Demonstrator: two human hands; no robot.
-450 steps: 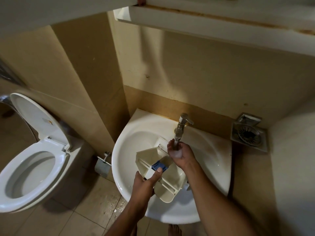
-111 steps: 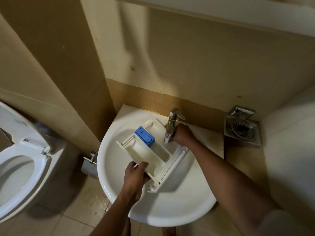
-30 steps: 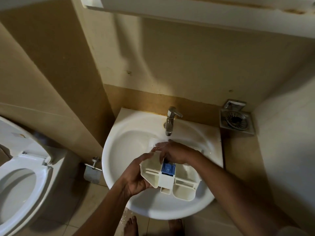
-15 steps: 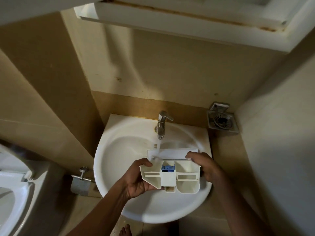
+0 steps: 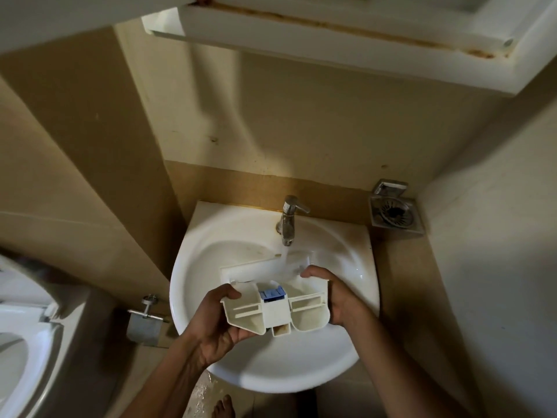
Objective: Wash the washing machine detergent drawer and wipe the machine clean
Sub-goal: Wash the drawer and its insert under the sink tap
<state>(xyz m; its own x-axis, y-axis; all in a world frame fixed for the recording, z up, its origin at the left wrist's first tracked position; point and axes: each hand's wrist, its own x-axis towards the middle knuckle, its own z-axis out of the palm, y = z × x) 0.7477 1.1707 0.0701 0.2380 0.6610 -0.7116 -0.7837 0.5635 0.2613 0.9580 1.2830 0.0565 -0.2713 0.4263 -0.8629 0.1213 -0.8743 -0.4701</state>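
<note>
Over the sink [image 5: 271,369], our left grip [image 5: 218,325] and right grip [image 5: 342,301] each curl round one end of the drawer [image 5: 275,310], holding it above mid-basin; water from the tap [image 5: 288,220] at the rear edge hits its far part.

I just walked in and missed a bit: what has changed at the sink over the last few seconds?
The right hand left the tap and now grips the right side of the drawer. The drawer, which lay flat in the sink, was turned and tipped up, and water from the tap runs onto it. The left hand still holds the drawer, which is still over the sink.
</note>
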